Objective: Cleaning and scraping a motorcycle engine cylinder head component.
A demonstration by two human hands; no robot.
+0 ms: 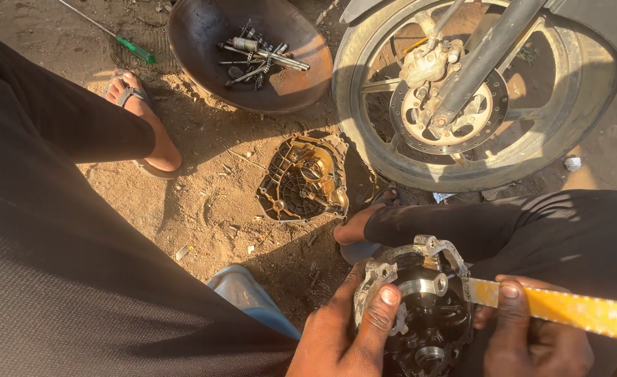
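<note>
Left hand (350,335) grips clutch part (420,307) on lap, thumb on rim. Right hand (532,335) pinches yellow blade (567,311), tip at gasket edge. Scraping step, seemingly; needs flat, steady stroke. Cover (305,179) lies on sand.

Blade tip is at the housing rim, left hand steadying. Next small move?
Probably draw the flat blade along the rim of the round housing: the right hand has its tip on the pale edge there, and the left hand grips the part steady.

No label, sign or screen was visible anywhere in the frame. No package could be told for sure among the things on the sandy ground.
</note>
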